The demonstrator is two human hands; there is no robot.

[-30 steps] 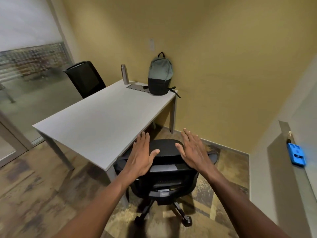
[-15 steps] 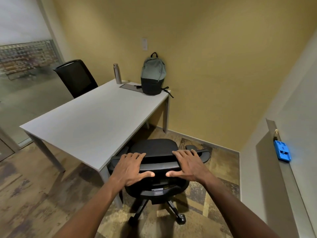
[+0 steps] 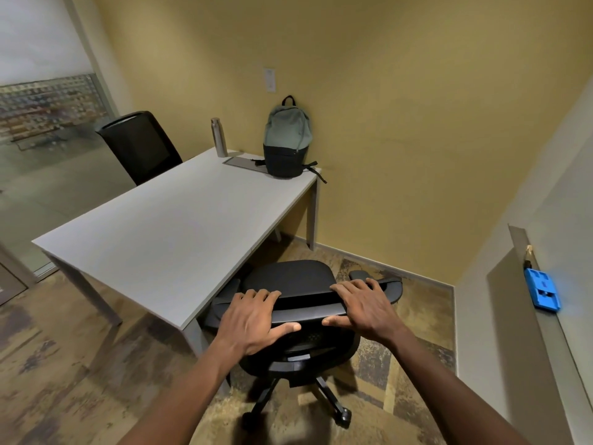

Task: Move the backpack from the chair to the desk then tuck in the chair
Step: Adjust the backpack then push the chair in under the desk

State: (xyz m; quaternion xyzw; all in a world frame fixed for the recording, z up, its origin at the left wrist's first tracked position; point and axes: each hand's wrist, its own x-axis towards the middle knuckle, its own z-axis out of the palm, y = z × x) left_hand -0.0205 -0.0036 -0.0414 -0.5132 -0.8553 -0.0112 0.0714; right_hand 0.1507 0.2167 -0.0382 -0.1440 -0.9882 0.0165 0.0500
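A grey-green and black backpack [image 3: 286, 139] stands upright on the far right corner of the white desk [image 3: 173, 226], leaning against the yellow wall. A black swivel chair [image 3: 288, 277] stands at the desk's near right side, its seat partly under the desktop edge. My left hand [image 3: 253, 319] grips the left part of the chair's backrest top, fingers over the front, thumb behind. My right hand [image 3: 362, 306] grips the right part of the same backrest top in the same way.
A steel bottle [image 3: 219, 137] and a flat grey pad [image 3: 244, 162] sit on the desk beside the backpack. A second black chair [image 3: 141, 146] stands behind the desk's far side. A white ledge with a blue object [image 3: 542, 292] runs along the right wall. Glass partition at left.
My hands came down from hovering above the chair and closed on its backrest top. The chair's seat now sits slightly closer to the desk.
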